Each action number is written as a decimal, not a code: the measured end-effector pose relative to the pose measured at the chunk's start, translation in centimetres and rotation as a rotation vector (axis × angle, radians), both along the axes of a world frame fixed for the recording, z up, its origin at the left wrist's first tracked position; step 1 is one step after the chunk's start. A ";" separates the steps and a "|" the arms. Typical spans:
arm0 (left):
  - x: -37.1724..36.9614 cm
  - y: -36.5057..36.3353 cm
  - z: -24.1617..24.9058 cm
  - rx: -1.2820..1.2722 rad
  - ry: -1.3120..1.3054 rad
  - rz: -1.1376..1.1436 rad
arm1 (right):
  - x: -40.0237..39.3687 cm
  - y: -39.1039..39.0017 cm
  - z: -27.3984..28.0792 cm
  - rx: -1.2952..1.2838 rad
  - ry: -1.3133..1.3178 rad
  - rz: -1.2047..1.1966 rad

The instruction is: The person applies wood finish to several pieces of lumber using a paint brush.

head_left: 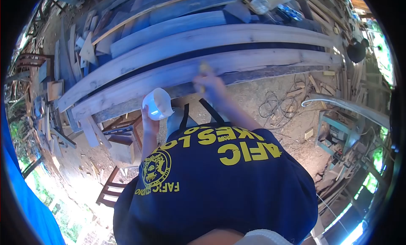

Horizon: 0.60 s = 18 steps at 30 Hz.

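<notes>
You have a white, open-topped cup (158,104) with an uneven rim, tilted in your left hand (151,118). Your right hand (207,83) grips a blurred yellowish tool, probably a brush (205,68), at the nearer pale wooden plank (262,57), which stretches lengthwise from left to right before you.

Left hand (150,118) holds white cup (158,104) — right hand (208,84), yellow tool (205,68) (blurred).
</notes>
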State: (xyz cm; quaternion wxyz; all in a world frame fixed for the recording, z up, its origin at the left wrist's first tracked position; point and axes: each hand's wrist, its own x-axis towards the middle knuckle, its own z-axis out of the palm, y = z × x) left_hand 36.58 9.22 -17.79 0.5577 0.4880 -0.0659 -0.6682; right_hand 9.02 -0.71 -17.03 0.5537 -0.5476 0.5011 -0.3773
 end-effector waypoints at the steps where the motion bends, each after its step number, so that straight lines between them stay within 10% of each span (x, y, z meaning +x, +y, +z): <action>1: -1.9 0.2 -0.4 0.014 -0.049 0.003 | 0.7 0.1 1.9 -0.300 0.087 0.045; 3: -4.9 0.5 -1.3 0.005 -0.063 -0.019 | 0.2 0.6 5.5 -0.594 0.182 0.085; 6: -9.7 0.0 1.8 -0.019 0.076 -0.022 | -3.3 0.3 8.2 0.528 -0.436 0.001; 18: -17.7 -2.5 7.3 -0.073 0.273 -0.062 | -8.9 0.9 12.2 0.502 -0.418 0.193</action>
